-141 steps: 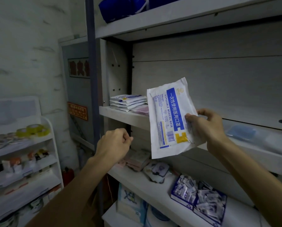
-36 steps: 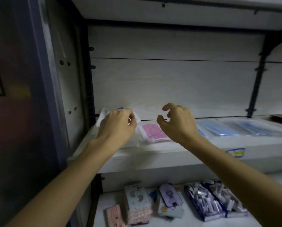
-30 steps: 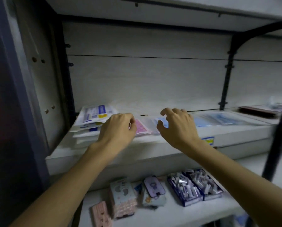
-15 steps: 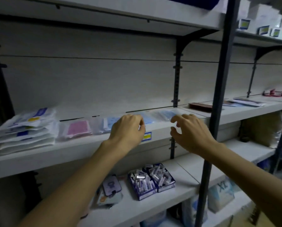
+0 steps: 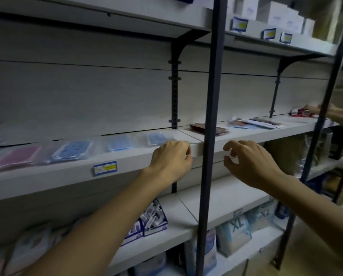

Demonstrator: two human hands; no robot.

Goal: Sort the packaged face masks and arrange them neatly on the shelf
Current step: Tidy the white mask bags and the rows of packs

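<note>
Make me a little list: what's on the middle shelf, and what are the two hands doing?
shelf: middle shelf, holding flat mask packs in a row
pink pack: far left
blue packs: three, side by side
brown packs: behind the dark post
left hand: fingers curled, holding nothing
right hand: fingers loosely curled, empty

mask packs (image 5: 71, 151) in row on shelf (image 5: 47, 176) | boxes (image 5: 146, 222) on shelf below

We stood in dim light before pale grey back panels (image 5: 77, 92) filling the frame's centre, a dark steel upright (image 5: 211, 108) crossing mid-frame, black shelf brackets (image 5: 179, 44) at upper centre.
</note>
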